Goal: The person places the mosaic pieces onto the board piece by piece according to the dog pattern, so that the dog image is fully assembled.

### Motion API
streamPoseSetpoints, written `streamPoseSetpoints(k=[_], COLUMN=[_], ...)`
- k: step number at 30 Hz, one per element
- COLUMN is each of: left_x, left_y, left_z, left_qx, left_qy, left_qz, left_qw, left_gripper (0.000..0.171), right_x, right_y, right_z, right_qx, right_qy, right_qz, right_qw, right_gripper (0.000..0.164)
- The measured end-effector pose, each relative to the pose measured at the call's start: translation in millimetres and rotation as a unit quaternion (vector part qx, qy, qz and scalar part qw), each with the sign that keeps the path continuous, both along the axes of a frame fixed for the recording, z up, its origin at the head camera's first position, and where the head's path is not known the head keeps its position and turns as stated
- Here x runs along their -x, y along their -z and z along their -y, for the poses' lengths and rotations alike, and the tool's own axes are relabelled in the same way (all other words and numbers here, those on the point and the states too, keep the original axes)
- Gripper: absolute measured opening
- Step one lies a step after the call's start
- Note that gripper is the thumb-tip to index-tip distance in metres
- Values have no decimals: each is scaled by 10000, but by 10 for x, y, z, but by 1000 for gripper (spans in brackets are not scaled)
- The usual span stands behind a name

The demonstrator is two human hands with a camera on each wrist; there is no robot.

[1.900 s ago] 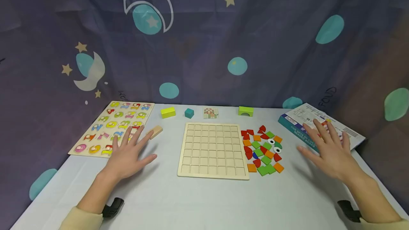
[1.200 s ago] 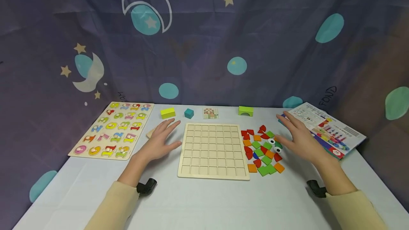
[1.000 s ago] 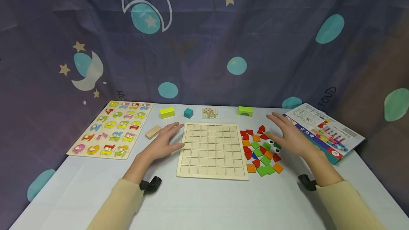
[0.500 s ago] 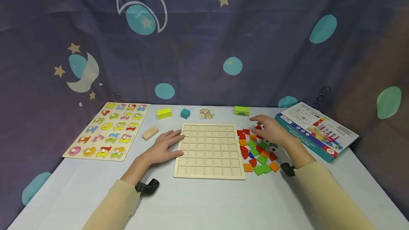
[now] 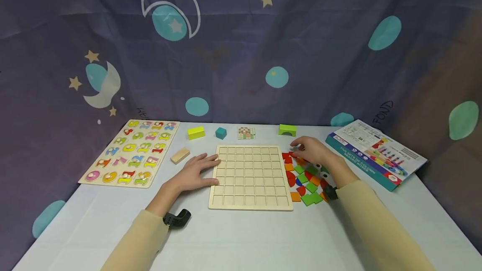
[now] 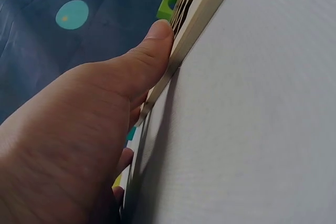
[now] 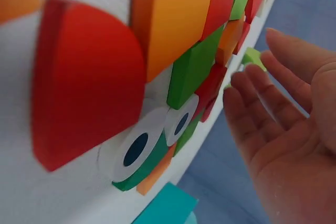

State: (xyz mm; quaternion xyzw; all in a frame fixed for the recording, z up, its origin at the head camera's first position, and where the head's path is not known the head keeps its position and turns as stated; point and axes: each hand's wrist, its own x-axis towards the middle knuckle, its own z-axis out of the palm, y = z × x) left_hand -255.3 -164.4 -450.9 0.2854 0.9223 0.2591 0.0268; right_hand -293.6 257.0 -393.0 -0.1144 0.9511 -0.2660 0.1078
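Your right grip (image 5: 311,151) seems empty, loose-fingered; tiles (image 5: 311,187) beneath it, likely light, stiff: pinch edges. Left grip (image 5: 191,175), relaxed, touches board (image 5: 250,176).

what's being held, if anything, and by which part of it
Nothing appears held: the left hand only touches the left edge of the wooden grid board, and the right hand, above the coloured tiles, looks empty.

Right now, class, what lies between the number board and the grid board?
The head view shows a plain wooden block and the left hand at the edge of the grid board.
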Motion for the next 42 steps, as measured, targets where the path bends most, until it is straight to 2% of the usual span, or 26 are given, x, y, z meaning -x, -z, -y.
streamPoseSetpoints(k=[11,17,24,32,36,42], left_x=[-24,30,4,-61,-48,-22], left_y=[34,6,56,79,75,86], left_z=[-8,-4,18,67,71,64], left_qx=[-99,-115,-181,-220,-232,-241], left_qy=[44,130,145,128,135,205], left_qz=[-14,-89,-123,-44,-67,-101], left_qw=[9999,9998,9997,9997,9996,9994], left_gripper=[73,72,73,73,71,71], right_x=[108,151,131,122,112,58], right_y=[75,47,43,74,17,-43], right_z=[4,20,40,66,117,269], right_qx=[-63,-157,-127,539,785,1488], right_qy=[65,76,-24,-139,-237,-158], right_qz=[504,451,315,193,66,58], right_qw=[9987,9988,9994,9983,9966,9887], right_gripper=[29,22,19,26,34,32])
